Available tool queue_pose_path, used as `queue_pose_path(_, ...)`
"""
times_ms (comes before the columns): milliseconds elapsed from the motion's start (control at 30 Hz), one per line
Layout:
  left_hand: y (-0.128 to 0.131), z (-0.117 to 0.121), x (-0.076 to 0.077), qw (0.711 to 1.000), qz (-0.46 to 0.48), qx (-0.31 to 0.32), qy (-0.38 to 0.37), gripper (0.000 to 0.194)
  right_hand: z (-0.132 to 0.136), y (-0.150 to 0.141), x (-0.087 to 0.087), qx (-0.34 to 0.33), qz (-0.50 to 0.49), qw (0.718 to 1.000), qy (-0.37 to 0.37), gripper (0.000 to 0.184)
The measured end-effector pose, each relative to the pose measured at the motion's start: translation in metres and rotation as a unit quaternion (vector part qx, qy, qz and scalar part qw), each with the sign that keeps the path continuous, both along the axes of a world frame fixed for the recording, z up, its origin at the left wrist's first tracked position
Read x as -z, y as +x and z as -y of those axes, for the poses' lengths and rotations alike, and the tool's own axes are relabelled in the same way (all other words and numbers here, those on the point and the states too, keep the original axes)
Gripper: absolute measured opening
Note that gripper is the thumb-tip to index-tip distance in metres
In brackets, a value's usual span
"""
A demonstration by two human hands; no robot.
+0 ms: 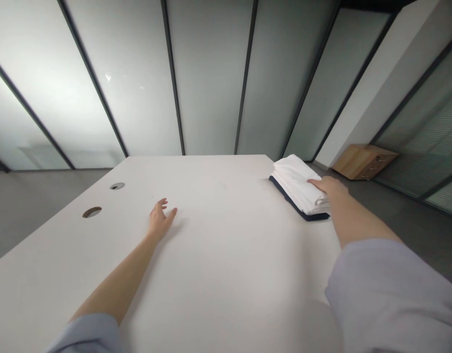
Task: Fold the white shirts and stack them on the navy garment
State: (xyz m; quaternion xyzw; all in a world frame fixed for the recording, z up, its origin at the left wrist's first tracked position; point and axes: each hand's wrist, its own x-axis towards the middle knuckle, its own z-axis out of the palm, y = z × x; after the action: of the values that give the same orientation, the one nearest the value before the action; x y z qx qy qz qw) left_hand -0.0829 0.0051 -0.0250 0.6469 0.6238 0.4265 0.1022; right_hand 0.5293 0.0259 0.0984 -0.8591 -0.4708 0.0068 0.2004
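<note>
A folded white cloth [297, 184] lies on top of a dark navy folded cloth [292, 202] at the right edge of the white table [218, 255]. My right hand [331, 187] grips the white cloth at its right side. The thumb lies across its top, while the other fingers are mostly hidden. Over the left half of the table hovers my left hand [161, 220], with nothing in it. Its fingers are loosely curved and the thumb stands apart from them.
Two round holes are in the tabletop at the left, one with a grey ring [117, 186] and one bare hole [91, 212]. Frosted glass panels [211, 73] stand behind the table. A wooden cabinet [362, 161] is on the floor at the far right.
</note>
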Motion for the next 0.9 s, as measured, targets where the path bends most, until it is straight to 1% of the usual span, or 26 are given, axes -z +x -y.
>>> queue_pose_path(67,0.001,0.000,0.000,1.000,-0.007,0.007,-0.003,0.054,0.010,-0.007,-0.008,0.057,0.019,0.998,-0.023,0.034)
queue_pose_path(100,0.001,-0.001,0.000,1.000,-0.012,0.011,-0.005,0.053,0.015,-0.010,-0.014,0.064,0.026,0.997,-0.020,0.035)
queue_pose_path(200,0.002,-0.002,0.000,0.999,-0.033,0.018,-0.009,0.051,0.030,-0.024,-0.032,0.034,0.063,0.997,0.041,0.039)
queue_pose_path(300,0.005,-0.001,-0.003,0.998,-0.060,0.018,-0.001,0.049,0.042,-0.047,-0.041,0.010,0.122,0.986,0.109,0.040)
queue_pose_path(400,0.011,0.004,-0.009,0.995,-0.099,0.010,0.015,0.049,0.048,-0.080,-0.042,-0.039,0.169,0.971,0.164,0.037)
queue_pose_path(467,0.016,0.009,-0.013,0.991,-0.129,0.007,0.027,0.049,0.049,-0.108,-0.037,-0.083,0.182,0.962,0.184,0.034)
queue_pose_path(533,0.021,0.013,-0.017,0.987,-0.156,0.017,0.036,0.048,0.049,-0.139,-0.026,-0.136,0.178,0.958,0.182,0.033)
queue_pose_path(600,0.024,0.015,-0.018,0.983,-0.178,0.032,0.037,0.044,0.048,-0.173,-0.009,-0.199,0.160,0.954,0.158,0.033)
queue_pose_path(700,0.029,0.014,-0.016,0.978,-0.205,0.042,0.020,0.041,0.046,-0.222,0.026,-0.285,0.124,0.947,0.087,0.035)
queue_pose_path(767,0.033,0.012,-0.013,0.973,-0.225,0.042,-0.004,0.045,0.045,-0.252,0.051,-0.327,0.106,0.939,0.026,0.038)
queue_pose_path(833,0.039,0.009,-0.010,0.969,-0.240,0.042,-0.034,0.053,0.045,-0.275,0.073,-0.351,0.101,0.930,-0.041,0.044)
queue_pose_path(900,0.043,0.008,-0.008,0.965,-0.248,0.049,-0.062,0.060,0.045,-0.290,0.090,-0.354,0.098,0.926,-0.090,0.054)
